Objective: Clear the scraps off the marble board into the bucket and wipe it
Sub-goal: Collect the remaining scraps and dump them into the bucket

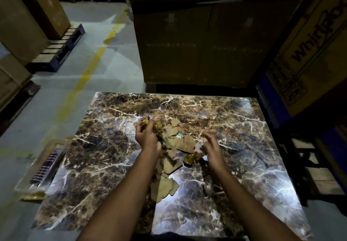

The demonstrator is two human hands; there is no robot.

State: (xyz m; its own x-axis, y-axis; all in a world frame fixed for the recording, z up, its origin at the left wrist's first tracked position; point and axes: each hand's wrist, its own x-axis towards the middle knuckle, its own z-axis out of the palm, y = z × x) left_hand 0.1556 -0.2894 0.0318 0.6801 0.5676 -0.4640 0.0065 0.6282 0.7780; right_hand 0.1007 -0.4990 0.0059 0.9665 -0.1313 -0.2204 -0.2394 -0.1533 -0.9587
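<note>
Lying flat on a grey concrete floor (105, 68) crossed by a yellow line (82, 83), the marble board (105, 165) carries a heap of brown cardboard scraps (176, 145) at its middle, with a gold foil wad (191, 158) among them. The left hand (148, 137) is curled round gold and blue wrappers; the right hand (210, 147) hovers beside the heap, fingers loosely spread, gripping nothing. Stacked cartons (197, 43) crowd the board's far and right edges, while open floor lies to the left. A clear packet (43, 169) sits at the board's left edge, its contents blurred. No bucket can be made out.
</note>
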